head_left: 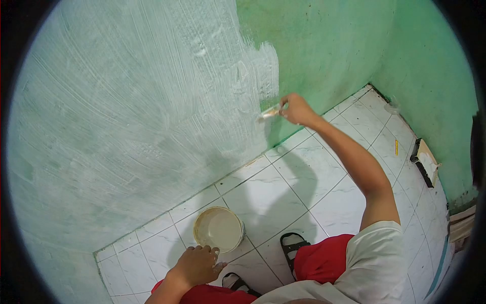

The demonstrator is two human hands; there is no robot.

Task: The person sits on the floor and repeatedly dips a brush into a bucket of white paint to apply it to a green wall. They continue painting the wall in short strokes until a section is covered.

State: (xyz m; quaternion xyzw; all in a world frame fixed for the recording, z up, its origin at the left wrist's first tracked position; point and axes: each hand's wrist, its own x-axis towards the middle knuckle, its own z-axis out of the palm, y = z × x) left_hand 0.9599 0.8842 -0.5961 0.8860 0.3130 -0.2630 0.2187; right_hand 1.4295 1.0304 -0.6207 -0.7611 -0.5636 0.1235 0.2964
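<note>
My right hand (pixel 296 109) is closed around the handle of a paintbrush (pixel 268 114), its bristles at the wall near the edge of the white paint. White strokes cover the left part of the wall (pixel 152 91); green shows to the right. On the floor below stands a round bucket (pixel 218 229) of whitish paint. My left hand (pixel 197 265) is just in front of the bucket, over my red-clad knee, fingers apart and holding nothing. Paint marks show on its fingertips.
White tiles (pixel 263 190) cover the floor. By the right green wall (pixel 430 76) lies a black-edged box-like object (pixel 425 162), with a small yellow strip (pixel 396 147) nearby. My sandalled feet are close to the bucket.
</note>
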